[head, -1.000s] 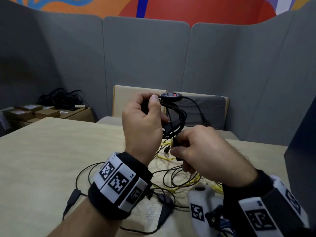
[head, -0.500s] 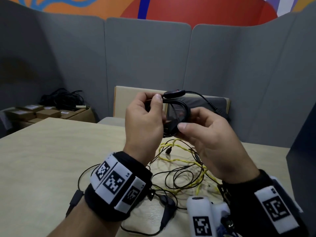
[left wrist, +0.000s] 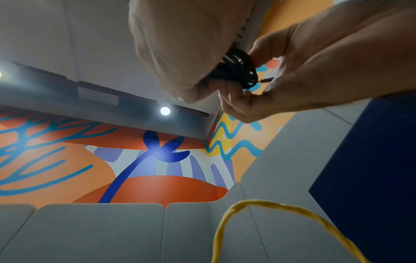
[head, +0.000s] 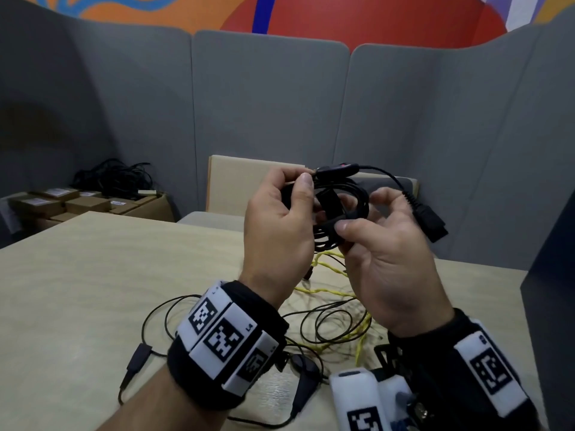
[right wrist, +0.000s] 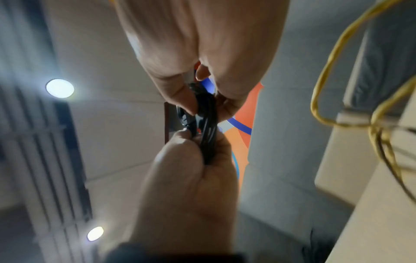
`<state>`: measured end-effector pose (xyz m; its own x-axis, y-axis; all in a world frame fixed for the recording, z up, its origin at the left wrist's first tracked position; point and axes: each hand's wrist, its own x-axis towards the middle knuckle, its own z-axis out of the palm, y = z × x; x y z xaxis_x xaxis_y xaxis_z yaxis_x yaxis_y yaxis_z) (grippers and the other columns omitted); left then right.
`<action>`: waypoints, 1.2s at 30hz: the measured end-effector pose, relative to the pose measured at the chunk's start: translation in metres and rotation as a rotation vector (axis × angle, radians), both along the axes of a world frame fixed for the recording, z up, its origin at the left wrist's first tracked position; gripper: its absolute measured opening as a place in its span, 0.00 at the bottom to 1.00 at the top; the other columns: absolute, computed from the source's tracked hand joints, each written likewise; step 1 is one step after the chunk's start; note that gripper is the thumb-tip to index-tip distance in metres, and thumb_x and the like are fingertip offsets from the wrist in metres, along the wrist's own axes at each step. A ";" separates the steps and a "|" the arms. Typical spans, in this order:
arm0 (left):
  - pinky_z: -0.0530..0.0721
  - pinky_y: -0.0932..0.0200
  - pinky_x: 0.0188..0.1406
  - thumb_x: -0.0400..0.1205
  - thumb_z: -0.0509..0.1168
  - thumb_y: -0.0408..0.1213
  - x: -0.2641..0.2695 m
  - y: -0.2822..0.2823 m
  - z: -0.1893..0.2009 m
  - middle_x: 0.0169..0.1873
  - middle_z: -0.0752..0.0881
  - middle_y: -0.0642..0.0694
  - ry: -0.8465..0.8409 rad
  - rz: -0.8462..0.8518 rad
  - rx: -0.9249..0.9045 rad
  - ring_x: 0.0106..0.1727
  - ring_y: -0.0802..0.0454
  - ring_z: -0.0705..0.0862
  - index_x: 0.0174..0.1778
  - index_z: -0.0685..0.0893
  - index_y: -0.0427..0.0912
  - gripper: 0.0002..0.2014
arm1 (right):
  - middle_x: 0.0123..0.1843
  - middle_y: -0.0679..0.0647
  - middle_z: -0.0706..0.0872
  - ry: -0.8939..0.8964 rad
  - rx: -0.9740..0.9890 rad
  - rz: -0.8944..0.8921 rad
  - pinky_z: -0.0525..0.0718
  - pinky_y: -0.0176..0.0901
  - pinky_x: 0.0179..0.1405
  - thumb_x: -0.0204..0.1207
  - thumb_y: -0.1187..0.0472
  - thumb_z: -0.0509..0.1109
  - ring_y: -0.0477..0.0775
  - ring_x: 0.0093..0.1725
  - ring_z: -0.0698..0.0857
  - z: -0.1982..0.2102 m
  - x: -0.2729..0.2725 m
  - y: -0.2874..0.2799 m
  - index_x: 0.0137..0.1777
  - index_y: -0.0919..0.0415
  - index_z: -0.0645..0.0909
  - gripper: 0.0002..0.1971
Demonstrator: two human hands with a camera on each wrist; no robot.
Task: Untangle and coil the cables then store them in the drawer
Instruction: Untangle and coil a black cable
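A coiled black cable (head: 345, 209) is held in the air above the table between both hands. My left hand (head: 280, 222) grips the coil's left side, thumb on top near an inline control with a red mark (head: 337, 169). My right hand (head: 382, 244) pinches the coil's right side between thumb and fingers. The cable's free end with a black plug (head: 431, 220) hangs to the right. In the left wrist view the coil (left wrist: 238, 71) sits between both hands; in the right wrist view the coil (right wrist: 206, 128) is pinched likewise. No drawer shows.
A tangle of yellow cable (head: 339, 293) and thin black cables (head: 174, 315) lies on the light wooden table (head: 93, 275) under my hands. Cardboard boxes (head: 77, 203) and a black cable pile (head: 115, 178) stand at the back left. A dark panel (head: 553, 275) rises at the right.
My right hand rose from below the coil to its right side and now pinches it. The plug end has swung out to the right. The left hand keeps its grip.
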<state>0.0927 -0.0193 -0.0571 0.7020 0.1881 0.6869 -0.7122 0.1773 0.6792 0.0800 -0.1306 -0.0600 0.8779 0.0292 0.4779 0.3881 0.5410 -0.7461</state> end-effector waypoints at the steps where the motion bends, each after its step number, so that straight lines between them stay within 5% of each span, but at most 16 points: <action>1: 0.85 0.64 0.34 0.87 0.58 0.31 -0.001 0.000 0.000 0.35 0.88 0.51 -0.014 0.009 -0.003 0.37 0.58 0.89 0.52 0.81 0.34 0.07 | 0.50 0.57 0.85 -0.032 -0.037 -0.051 0.87 0.45 0.55 0.70 0.81 0.66 0.52 0.54 0.87 0.000 0.000 0.000 0.55 0.57 0.68 0.22; 5: 0.81 0.70 0.34 0.86 0.60 0.29 0.000 -0.002 -0.001 0.40 0.87 0.47 -0.078 0.090 -0.004 0.38 0.62 0.86 0.51 0.82 0.33 0.06 | 0.51 0.58 0.85 -0.252 -0.412 -0.428 0.90 0.56 0.49 0.67 0.74 0.71 0.51 0.46 0.89 -0.003 -0.001 0.002 0.50 0.43 0.69 0.25; 9: 0.81 0.70 0.37 0.86 0.61 0.30 0.004 0.001 -0.004 0.39 0.86 0.53 -0.108 0.192 0.072 0.39 0.62 0.85 0.47 0.81 0.44 0.06 | 0.51 0.54 0.80 -0.446 -0.610 -0.806 0.81 0.30 0.43 0.67 0.70 0.80 0.40 0.46 0.84 -0.005 -0.007 0.003 0.53 0.52 0.69 0.24; 10: 0.83 0.68 0.39 0.86 0.62 0.31 0.004 0.001 -0.004 0.39 0.86 0.53 -0.118 0.208 0.099 0.41 0.60 0.86 0.47 0.81 0.46 0.06 | 0.53 0.55 0.78 -0.481 -0.652 -0.847 0.81 0.31 0.46 0.67 0.67 0.81 0.39 0.48 0.82 -0.004 -0.007 0.002 0.53 0.56 0.73 0.22; 14: 0.84 0.68 0.41 0.86 0.62 0.33 0.003 0.000 -0.006 0.41 0.87 0.53 -0.140 0.211 0.188 0.45 0.58 0.87 0.49 0.82 0.47 0.05 | 0.52 0.54 0.84 -0.436 -0.696 -0.815 0.86 0.50 0.53 0.68 0.58 0.80 0.49 0.53 0.86 -0.004 -0.002 -0.003 0.53 0.46 0.82 0.15; 19: 0.86 0.61 0.38 0.86 0.62 0.34 0.006 0.001 -0.009 0.37 0.86 0.54 -0.079 0.194 0.245 0.40 0.58 0.86 0.48 0.81 0.51 0.07 | 0.45 0.51 0.80 -0.466 -0.901 -0.794 0.75 0.25 0.46 0.71 0.61 0.80 0.41 0.47 0.80 -0.006 -0.001 -0.005 0.50 0.55 0.89 0.09; 22: 0.86 0.58 0.34 0.86 0.62 0.35 0.009 -0.001 -0.012 0.32 0.85 0.52 -0.008 0.169 0.269 0.33 0.57 0.85 0.48 0.82 0.48 0.05 | 0.36 0.47 0.75 -0.417 -0.859 -0.862 0.71 0.28 0.38 0.74 0.64 0.75 0.41 0.37 0.75 -0.005 0.003 -0.006 0.39 0.55 0.77 0.09; 25: 0.85 0.59 0.29 0.86 0.61 0.36 0.012 -0.002 -0.015 0.29 0.84 0.50 0.061 0.153 0.311 0.29 0.58 0.83 0.46 0.80 0.52 0.06 | 0.31 0.57 0.78 -0.307 -0.723 -0.922 0.80 0.45 0.34 0.80 0.64 0.67 0.51 0.32 0.80 0.004 0.004 -0.020 0.37 0.54 0.67 0.13; 27: 0.82 0.63 0.26 0.87 0.60 0.37 0.011 -0.003 -0.015 0.27 0.83 0.49 0.079 0.142 0.301 0.27 0.60 0.82 0.46 0.80 0.53 0.07 | 0.32 0.59 0.80 -0.266 -0.834 -0.883 0.82 0.54 0.36 0.80 0.65 0.67 0.58 0.34 0.81 0.009 0.003 -0.033 0.38 0.56 0.69 0.11; 31: 0.83 0.61 0.27 0.86 0.61 0.36 0.008 -0.002 -0.011 0.27 0.84 0.47 0.061 0.117 0.268 0.28 0.57 0.82 0.48 0.82 0.47 0.05 | 0.33 0.45 0.75 -0.361 -0.996 -0.724 0.73 0.35 0.30 0.73 0.63 0.77 0.44 0.31 0.73 0.008 -0.002 -0.029 0.38 0.54 0.77 0.10; 36: 0.83 0.61 0.27 0.87 0.60 0.35 0.010 0.001 -0.011 0.28 0.82 0.51 0.043 0.116 0.257 0.29 0.57 0.81 0.47 0.81 0.49 0.06 | 0.47 0.50 0.76 -0.325 -1.005 -0.784 0.72 0.29 0.38 0.72 0.57 0.78 0.40 0.36 0.75 0.000 0.002 -0.017 0.46 0.51 0.80 0.08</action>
